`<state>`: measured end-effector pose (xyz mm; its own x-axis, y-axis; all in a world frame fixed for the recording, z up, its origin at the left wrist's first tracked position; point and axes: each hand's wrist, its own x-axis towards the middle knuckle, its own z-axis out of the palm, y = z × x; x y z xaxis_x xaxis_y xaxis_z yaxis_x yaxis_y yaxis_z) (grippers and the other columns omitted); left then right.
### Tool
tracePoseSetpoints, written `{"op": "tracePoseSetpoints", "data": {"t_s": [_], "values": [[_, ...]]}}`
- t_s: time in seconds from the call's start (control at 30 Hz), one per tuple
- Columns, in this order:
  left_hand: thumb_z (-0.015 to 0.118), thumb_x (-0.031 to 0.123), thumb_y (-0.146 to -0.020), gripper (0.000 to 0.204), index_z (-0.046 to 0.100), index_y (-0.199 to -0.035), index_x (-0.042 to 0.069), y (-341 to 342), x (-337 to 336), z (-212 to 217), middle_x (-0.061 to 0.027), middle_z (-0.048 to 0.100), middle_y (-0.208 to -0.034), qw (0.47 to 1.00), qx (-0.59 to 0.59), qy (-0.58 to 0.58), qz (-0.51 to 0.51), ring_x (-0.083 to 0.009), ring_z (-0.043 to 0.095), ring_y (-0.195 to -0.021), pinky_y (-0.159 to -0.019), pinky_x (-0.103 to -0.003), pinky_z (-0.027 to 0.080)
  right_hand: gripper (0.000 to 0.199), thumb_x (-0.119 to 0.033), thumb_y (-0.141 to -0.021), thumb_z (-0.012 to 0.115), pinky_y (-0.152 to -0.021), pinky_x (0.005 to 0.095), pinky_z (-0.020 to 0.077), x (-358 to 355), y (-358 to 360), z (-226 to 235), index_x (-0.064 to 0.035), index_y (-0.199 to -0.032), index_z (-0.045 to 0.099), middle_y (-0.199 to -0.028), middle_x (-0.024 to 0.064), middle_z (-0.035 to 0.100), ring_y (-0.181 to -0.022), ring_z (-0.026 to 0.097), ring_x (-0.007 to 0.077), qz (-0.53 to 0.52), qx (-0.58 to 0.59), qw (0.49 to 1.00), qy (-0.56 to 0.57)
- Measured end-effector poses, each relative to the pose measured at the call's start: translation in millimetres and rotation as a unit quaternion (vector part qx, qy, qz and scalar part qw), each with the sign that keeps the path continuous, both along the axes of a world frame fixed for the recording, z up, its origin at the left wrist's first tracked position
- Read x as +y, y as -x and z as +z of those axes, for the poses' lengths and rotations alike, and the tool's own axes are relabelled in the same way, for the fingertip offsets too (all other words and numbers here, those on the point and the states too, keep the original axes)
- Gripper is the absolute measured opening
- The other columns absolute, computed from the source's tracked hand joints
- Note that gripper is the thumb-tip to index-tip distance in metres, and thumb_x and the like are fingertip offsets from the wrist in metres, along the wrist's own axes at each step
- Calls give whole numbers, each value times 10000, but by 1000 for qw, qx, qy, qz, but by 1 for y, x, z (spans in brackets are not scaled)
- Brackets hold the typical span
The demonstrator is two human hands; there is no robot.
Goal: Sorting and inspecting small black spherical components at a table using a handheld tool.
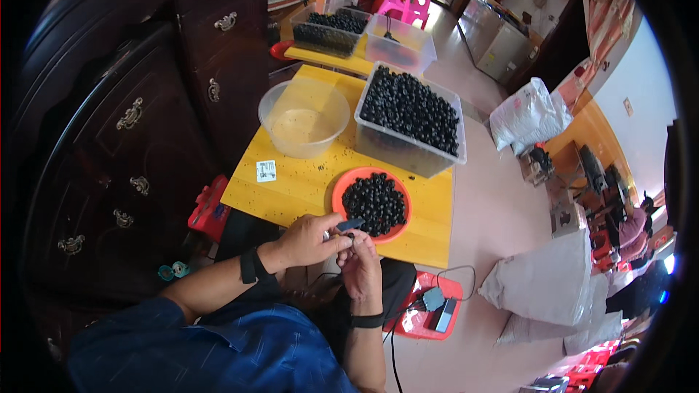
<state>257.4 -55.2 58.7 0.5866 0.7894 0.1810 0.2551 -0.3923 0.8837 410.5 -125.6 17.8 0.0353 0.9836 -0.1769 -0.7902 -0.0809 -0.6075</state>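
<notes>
My left hand (309,239) is closed around a small dark grey tool (349,224) whose exact kind I cannot make out. Its tip points over the near rim of a shallow orange-red bowl (336,200). The bowl holds many small, round, shiny black pieces (375,204). My right hand (360,266) meets the left just in front of the bowl. Between its thumb and fingertips it pinches one small dark piece (351,238), partly covered by the fingers. Dark bands circle both wrists.
Behind the bowl, a clear tub (460,142) heaped with black pieces and a round translucent basin (266,120) stand on the yellow table (291,193). Further back are two more clear bins. A red stool (408,331) bearing small devices and a cable stands right; dark cabinets line the left.
</notes>
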Motion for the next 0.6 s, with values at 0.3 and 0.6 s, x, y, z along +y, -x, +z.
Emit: {"op": "tracePoseSetpoints", "data": {"t_s": [0.3, 0.6], "values": [[598, 173, -964, 215, 629, -1086, -1, 2, 1, -3, -31, 694, -846, 986, -109, 129, -14, -84, 636, -762, -675, -263, 511, 198, -188, -944, 606, -648, 254, 478, 0, -2, -7, -69, -1101, 584, -909, 34, 633, -712, 573, 119, 35, 66, 997, -17], [700, 229, -889, 210, 655, -943, 31, 11, -6, 15, -86, 665, -704, 1000, 5, -25, -17, -179, 664, -624, -592, -304, 504, 237, -181, -960, 588, -649, 240, 498, 0, -3, -6, -34, -1146, 573, -951, 42, 644, -729, 602, 115, 33, 104, 994, -15]]}}
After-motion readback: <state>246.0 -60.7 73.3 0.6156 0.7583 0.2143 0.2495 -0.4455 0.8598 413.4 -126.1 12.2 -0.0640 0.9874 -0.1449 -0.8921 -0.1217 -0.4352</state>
